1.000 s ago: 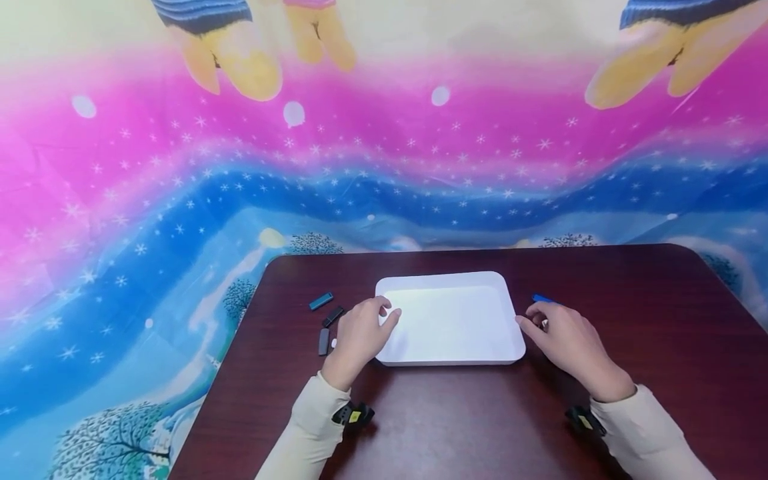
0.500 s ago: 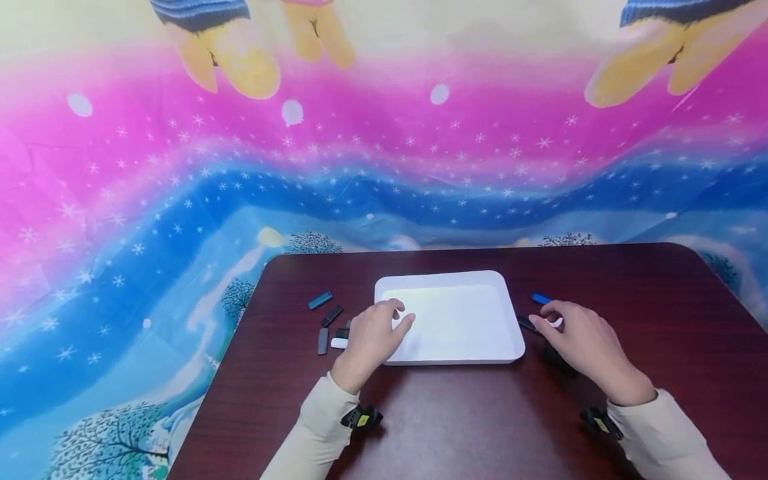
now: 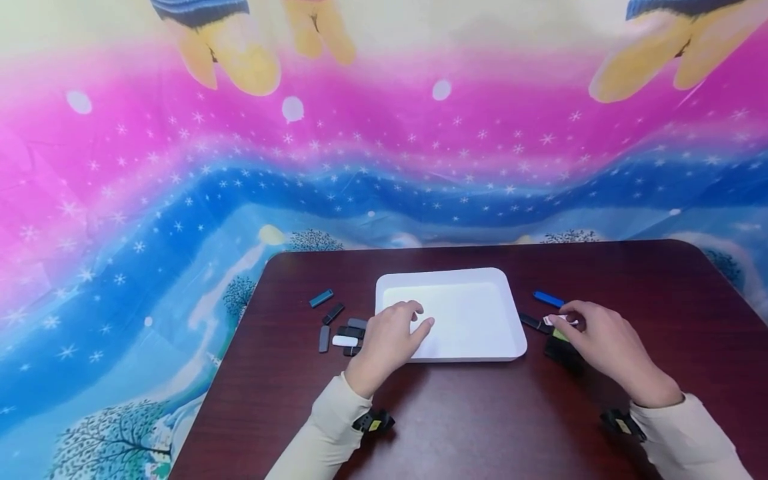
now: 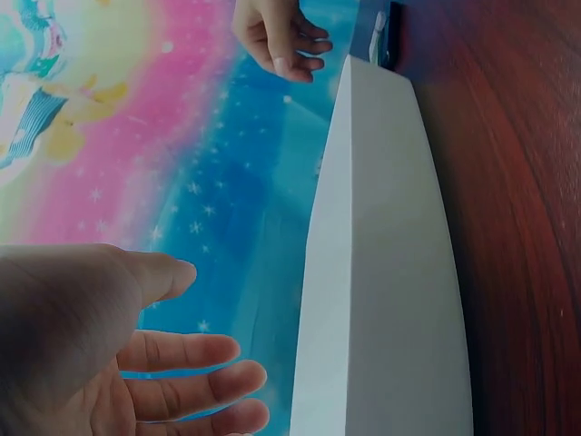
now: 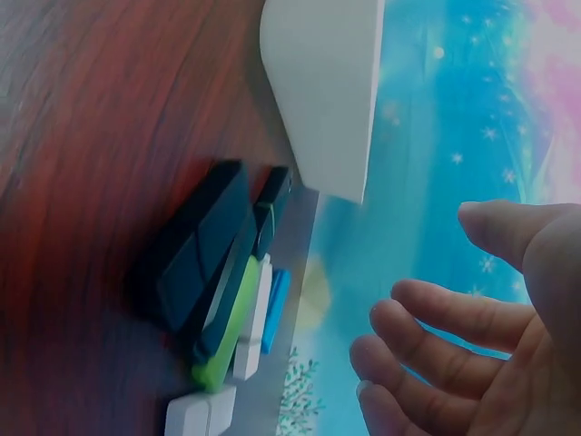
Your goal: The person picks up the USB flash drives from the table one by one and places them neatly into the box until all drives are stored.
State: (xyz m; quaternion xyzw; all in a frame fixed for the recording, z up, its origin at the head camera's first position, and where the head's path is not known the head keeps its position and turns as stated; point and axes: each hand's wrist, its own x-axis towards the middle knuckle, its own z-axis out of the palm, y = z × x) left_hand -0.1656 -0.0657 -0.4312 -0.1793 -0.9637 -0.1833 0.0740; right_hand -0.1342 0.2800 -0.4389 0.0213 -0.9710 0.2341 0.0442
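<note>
A shallow white tray [image 3: 462, 320] lies on the table. My left hand [image 3: 390, 340] hovers over its left part, fingers loosely bent and holding nothing; the left wrist view shows the same hand [image 4: 172, 354] apart from the tray wall [image 4: 399, 254]. Over a group of small sticks that look like USB flash drives, my right hand [image 3: 612, 347] hovers, nothing in its fingers. That group includes a blue stick [image 3: 547, 299], a white stick [image 5: 252, 327], a green stick [image 5: 234, 313] and black sticks [image 5: 204, 241]. My right hand partly covers them in the head view.
Left of the tray lie several similar sticks: a teal stick [image 3: 321, 298], a black stick [image 3: 333, 313], a grey stick [image 3: 324, 339] and a white stick [image 3: 345, 341]. The dark wooden table [image 3: 468, 420] meets a printed cloth [image 3: 420, 167] behind.
My left hand has moved right, over the tray, uncovering more sticks on the left. My right hand has moved right and slightly nearer, away from the tray, uncovering sticks there.
</note>
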